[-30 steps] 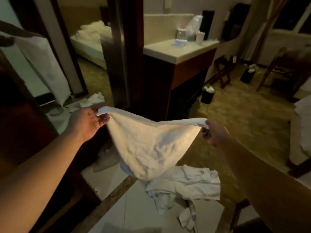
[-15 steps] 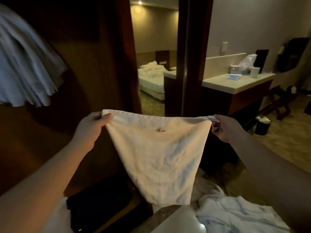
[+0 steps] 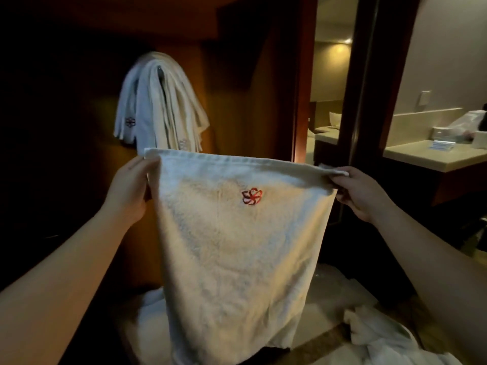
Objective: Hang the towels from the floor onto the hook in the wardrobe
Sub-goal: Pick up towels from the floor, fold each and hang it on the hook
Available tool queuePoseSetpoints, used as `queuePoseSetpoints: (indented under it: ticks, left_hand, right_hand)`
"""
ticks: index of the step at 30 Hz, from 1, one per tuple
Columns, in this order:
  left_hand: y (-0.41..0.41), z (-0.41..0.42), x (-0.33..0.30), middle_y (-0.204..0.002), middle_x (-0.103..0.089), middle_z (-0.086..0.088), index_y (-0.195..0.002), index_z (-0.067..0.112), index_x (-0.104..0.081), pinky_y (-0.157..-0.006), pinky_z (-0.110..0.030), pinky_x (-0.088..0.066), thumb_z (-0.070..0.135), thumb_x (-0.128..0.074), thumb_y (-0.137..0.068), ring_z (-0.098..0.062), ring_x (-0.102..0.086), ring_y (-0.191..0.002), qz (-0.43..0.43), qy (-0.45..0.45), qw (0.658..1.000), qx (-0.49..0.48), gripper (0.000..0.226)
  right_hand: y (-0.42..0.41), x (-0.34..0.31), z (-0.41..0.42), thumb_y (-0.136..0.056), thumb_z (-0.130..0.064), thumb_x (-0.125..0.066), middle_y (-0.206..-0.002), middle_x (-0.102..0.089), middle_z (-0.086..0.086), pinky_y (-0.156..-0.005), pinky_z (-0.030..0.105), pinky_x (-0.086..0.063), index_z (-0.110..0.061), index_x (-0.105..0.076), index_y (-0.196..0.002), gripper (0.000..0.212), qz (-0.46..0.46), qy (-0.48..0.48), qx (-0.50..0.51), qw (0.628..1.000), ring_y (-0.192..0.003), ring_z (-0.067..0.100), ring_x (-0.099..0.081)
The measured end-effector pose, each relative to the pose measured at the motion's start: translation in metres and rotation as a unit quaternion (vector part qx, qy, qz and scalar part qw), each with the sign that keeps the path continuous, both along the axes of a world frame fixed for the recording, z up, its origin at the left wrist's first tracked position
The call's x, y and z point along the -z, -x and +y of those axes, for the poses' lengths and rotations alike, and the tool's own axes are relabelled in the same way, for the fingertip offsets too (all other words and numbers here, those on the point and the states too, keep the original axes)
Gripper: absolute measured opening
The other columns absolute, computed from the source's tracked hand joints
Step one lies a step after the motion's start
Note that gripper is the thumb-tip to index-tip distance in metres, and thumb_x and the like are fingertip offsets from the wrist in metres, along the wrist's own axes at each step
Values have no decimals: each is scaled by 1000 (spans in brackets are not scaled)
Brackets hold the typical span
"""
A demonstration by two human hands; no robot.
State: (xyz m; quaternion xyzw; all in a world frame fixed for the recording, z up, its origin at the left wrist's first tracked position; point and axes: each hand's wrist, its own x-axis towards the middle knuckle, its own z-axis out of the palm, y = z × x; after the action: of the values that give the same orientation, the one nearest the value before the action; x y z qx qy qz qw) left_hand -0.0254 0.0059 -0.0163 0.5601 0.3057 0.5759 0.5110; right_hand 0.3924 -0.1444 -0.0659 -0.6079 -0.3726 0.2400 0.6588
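The left hand (image 3: pixel 129 191) and right hand (image 3: pixel 361 193) pinched a white towel's (image 3: pixel 237 254) top corners, stretching it before the hung towels (image 3: pixel 160 104).

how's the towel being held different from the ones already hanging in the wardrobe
The held towel is stretched flat and wide, pinched at its top corners by the left hand and right hand; the hanging towels are draped in narrow folds over a support hidden beneath them. The held one is single; the hanging ones are several layered together. The held one is nearer the camera and lower. All look white with a red flower-like emblem.
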Motion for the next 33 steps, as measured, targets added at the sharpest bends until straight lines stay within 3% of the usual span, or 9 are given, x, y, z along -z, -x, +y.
queuePoseSetpoints:
  ticks: [3, 6, 9, 13, 17, 24, 26, 29, 33]
  left_hand:
    - [27, 0, -8, -86, -78, 2, -89, 26, -82, -58, -22, -56, 20, -68, -90, -11, -75, -77, -18, -11, 1000, -3, 15]
    - [50, -2, -7, -84, -77, 1, -86, 22, -81, -64, -24, -56, 23, -71, -85, -13, -74, -78, -25, -6, 1000, -16, 10]
    - [62, -4, 3, -91, -77, -4, -99, 13, -75, -70, -29, -55, 27, -72, -81, -19, -74, -85, -38, 38, 998, -14, 22]
    - [66, -10, 17, -107, -76, -13, -117, 3, -67, -78, -35, -56, 23, -57, -98, -24, -74, -97, -54, 116, 992, 8, 30]
    - [66, -26, 37, -113, -72, -15, -123, 2, -62, -61, -36, -60, 16, -62, -96, -25, -75, -91, -121, 228, 966, -31, 31]
    - [28, -77, 83, -74, -77, -6, -92, 7, -69, -49, -28, -56, 16, -68, -93, -16, -73, -59, -240, 307, 916, -96, 9]
    - [8, -96, 93, -78, -77, -7, -91, 8, -71, -58, -30, -59, 17, -65, -95, -19, -74, -66, -261, 287, 917, -92, 12]
    - [-18, -123, 99, -95, -78, -13, -103, 6, -74, -80, -44, -60, 21, -63, -97, -29, -76, -86, -250, 250, 933, -66, 20]
    - [-37, -151, 101, -102, -77, -11, -104, 19, -79, -84, -47, -60, 33, -63, -98, -28, -75, -96, -170, 201, 965, -8, 22]
  right_hand:
    - [21, -14, 10, -89, -46, -67, -92, -73, -8, -68, 30, -48, -43, -73, -89, 7, -93, 14, 62, 994, -84, 13, -66]
    - [33, -21, 17, -82, -63, -61, -106, -70, -7, -83, 39, -54, -45, -70, -96, 25, -165, 32, 30, 985, -97, 15, -68]
    - [48, -16, 26, -91, -49, -59, -120, -71, 2, -93, 41, -54, -37, -73, -110, 27, -55, -4, -63, 996, -107, 19, -70]
    - [69, 6, 32, -95, -29, -60, -124, -71, 14, -81, 38, -60, -18, -69, -126, 34, 182, -30, -118, 976, -109, 28, -72]
    - [93, 28, 20, -97, -23, -59, -125, -70, 19, -88, 50, -58, -12, -56, -136, 40, 295, 30, -141, 945, -108, 36, -71]
    - [178, 52, -6, -106, -14, -29, -126, -68, 22, -92, 48, -53, -4, -58, -135, 42, 393, 29, -164, 904, -112, 37, -68]
    - [206, 61, -9, -109, -19, -29, -117, -72, 20, -85, 46, -57, -5, -60, -128, 39, 415, 2, -141, 899, -103, 36, -72]
    - [243, 68, -15, -109, -28, -40, -116, -74, 13, -97, 49, -54, -10, -60, -130, 34, 406, -14, -118, 906, -102, 33, -73]
    - [270, 69, -19, -104, -43, -48, -119, -74, -3, -105, 47, -50, -26, -62, -129, 33, 263, -12, -105, 959, -112, 21, -69]
